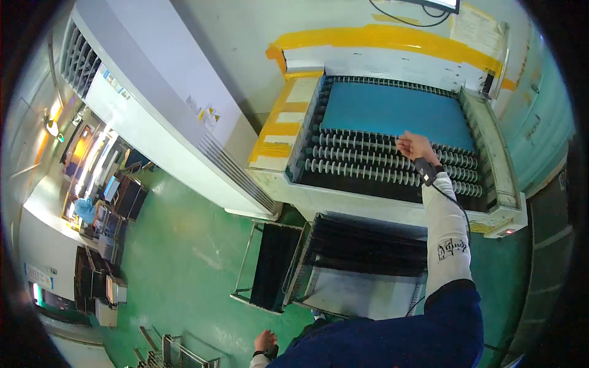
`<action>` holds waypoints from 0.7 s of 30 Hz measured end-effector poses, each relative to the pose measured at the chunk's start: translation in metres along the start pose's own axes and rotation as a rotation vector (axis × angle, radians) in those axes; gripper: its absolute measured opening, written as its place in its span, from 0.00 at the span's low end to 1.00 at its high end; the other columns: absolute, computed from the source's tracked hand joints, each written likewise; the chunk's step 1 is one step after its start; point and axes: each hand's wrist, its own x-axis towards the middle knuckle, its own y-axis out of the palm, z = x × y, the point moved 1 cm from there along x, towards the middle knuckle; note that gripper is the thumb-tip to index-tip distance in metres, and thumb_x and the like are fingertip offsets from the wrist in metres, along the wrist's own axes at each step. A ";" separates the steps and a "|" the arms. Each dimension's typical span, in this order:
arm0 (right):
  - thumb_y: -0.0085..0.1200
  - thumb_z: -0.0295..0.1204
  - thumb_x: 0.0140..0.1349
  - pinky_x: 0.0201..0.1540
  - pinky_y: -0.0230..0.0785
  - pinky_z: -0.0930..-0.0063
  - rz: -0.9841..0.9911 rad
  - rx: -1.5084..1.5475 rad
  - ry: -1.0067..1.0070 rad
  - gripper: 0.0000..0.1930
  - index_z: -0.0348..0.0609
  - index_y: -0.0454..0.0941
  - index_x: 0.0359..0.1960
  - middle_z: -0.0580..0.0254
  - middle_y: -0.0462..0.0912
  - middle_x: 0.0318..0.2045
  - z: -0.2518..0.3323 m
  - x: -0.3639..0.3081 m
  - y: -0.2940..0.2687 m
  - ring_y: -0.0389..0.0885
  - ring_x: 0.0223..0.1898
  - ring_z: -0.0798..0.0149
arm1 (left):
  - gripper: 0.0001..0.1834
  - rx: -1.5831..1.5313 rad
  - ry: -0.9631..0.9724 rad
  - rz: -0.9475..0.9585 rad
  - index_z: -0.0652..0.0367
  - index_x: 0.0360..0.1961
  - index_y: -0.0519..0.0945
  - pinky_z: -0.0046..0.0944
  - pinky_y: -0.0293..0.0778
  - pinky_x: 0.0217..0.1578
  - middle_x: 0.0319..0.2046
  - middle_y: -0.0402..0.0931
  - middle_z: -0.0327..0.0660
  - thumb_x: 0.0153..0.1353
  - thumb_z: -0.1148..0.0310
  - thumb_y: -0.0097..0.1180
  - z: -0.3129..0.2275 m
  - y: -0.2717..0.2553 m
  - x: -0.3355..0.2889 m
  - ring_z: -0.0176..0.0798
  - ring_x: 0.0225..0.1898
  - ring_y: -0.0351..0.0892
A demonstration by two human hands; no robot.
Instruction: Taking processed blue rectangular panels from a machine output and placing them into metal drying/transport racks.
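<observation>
A flat blue panel lies on the roller conveyor of a machine, its near edge over the rows of grey disc rollers. My right hand hovers at that near edge with its fingers loosely bent and slightly apart. Nothing shows in its grip, and whether a fingertip touches the panel cannot be made out. Low in the picture, by my body, my left hand hangs with fingers curled in and no object visible in them. A dark band with a cable is on my right wrist.
Below the machine's front stand a rack of dark sheets and a narrower black rack. A tall white cabinet unit rises at the left. Metal frames sit on the green floor at lower left.
</observation>
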 end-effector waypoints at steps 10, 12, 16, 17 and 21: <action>0.53 0.38 0.66 0.33 0.74 0.76 0.124 -0.276 -0.165 0.13 0.40 0.79 0.38 0.62 0.83 0.29 -0.019 -0.172 0.068 0.82 0.27 0.70 | 0.12 0.940 0.366 0.109 0.56 0.44 0.77 0.47 0.77 0.34 0.36 0.79 0.46 0.61 0.66 0.58 0.026 0.013 0.015 0.51 0.35 0.81; 0.54 0.38 0.66 0.32 0.74 0.76 0.230 -0.400 -0.110 0.13 0.40 0.79 0.38 0.63 0.83 0.29 -0.050 -0.201 0.064 0.82 0.28 0.70 | 0.12 0.796 0.249 0.147 0.58 0.44 0.76 0.45 0.77 0.32 0.35 0.79 0.46 0.62 0.66 0.58 0.033 0.013 0.016 0.49 0.34 0.80; 0.56 0.36 0.63 0.32 0.75 0.73 0.348 -0.682 -0.074 0.13 0.37 0.81 0.38 0.59 0.84 0.30 -0.160 -0.250 0.033 0.83 0.27 0.64 | 0.13 0.462 -0.047 0.094 0.61 0.44 0.74 0.41 0.75 0.29 0.34 0.78 0.46 0.64 0.65 0.58 0.027 0.060 -0.007 0.44 0.32 0.80; 0.57 0.35 0.62 0.33 0.75 0.70 0.339 -0.830 -0.198 0.13 0.36 0.81 0.37 0.56 0.84 0.30 -0.179 -0.268 0.029 0.83 0.28 0.60 | 0.14 0.434 -0.077 0.071 0.62 0.44 0.73 0.39 0.75 0.28 0.34 0.77 0.46 0.65 0.64 0.57 0.025 0.070 -0.012 0.42 0.31 0.79; 0.62 0.32 0.54 0.47 0.72 0.59 0.380 -1.245 -0.414 0.17 0.37 0.80 0.44 0.51 0.82 0.41 -0.228 -0.308 0.038 0.79 0.44 0.48 | 0.14 0.402 -0.112 0.026 0.62 0.44 0.73 0.38 0.74 0.26 0.34 0.77 0.44 0.65 0.63 0.56 0.017 0.066 -0.021 0.41 0.30 0.79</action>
